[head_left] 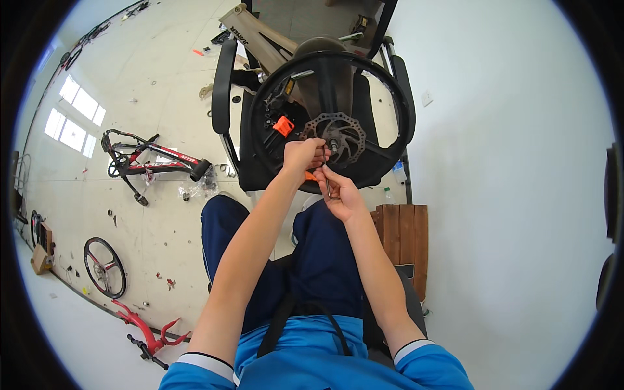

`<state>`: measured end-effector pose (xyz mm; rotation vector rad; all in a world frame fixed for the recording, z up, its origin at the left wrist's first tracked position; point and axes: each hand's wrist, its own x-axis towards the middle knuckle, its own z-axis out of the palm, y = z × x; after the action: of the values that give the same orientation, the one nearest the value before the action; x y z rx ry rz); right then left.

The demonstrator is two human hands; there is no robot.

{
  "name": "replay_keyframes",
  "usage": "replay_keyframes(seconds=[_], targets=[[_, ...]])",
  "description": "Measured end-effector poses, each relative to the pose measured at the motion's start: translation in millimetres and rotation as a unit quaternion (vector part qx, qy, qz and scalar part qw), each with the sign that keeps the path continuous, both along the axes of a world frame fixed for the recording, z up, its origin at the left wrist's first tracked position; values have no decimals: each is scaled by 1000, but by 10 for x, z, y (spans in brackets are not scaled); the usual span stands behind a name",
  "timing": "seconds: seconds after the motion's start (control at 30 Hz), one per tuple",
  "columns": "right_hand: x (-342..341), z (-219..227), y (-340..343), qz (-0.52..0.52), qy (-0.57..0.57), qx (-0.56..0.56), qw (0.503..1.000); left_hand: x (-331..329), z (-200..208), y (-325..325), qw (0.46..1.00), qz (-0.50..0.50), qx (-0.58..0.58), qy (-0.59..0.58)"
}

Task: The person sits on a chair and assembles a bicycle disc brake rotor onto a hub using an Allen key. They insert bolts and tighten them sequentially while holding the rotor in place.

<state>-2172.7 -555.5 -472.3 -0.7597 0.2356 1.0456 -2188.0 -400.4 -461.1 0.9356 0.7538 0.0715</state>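
A black spoked bicycle wheel (257,130) lies on the seat of a black office chair, with a metal disc brake rotor (356,133) at its hub. My left hand (301,156) is closed at the rotor's lower left, its fingertips pinching the upper part of a thin hex key (327,187). Just below, my right hand (342,199) grips the key's lower, bent end. The key's tip is hidden by my left fingers, so I cannot tell whether it sits in a bolt. An orange-handled tool (283,125) and dark small parts lie behind the spokes.
The office chair's armrests (224,84) flank the wheel. A beige frame (260,39) leans at the back. On the floor to the left are a red-black bike frame (162,166), another wheel (104,268) and a red fork (146,331). A wooden crate (406,247) stands right.
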Motion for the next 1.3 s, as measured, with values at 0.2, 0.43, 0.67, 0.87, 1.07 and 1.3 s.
replay_keyframes(seconds=[0.2, 0.43, 0.67, 0.87, 1.07, 1.3], targets=[[-78, 10, -28, 7, -23, -10, 1000, -26, -19, -23, 999, -6, -39, 6], [-161, 32, -79, -23, -6, -51, 998, -24, -101, -10, 985, -9, -173, -8], [-470, -122, -396, -21, 28, -47, 998, -115, -165, -177, 998, 23, -59, -12], [-577, -324, -503, 3, -42, -37, 998, -37, 54, -221, 986, 60, 153, 22], [-593, -394, -514, 12, -59, -7, 998, 7, -54, -160, 992, 44, 113, 25], [-602, -383, -541, 23, -72, -3, 997, -10, 42, -254, 909, -42, 414, 20]])
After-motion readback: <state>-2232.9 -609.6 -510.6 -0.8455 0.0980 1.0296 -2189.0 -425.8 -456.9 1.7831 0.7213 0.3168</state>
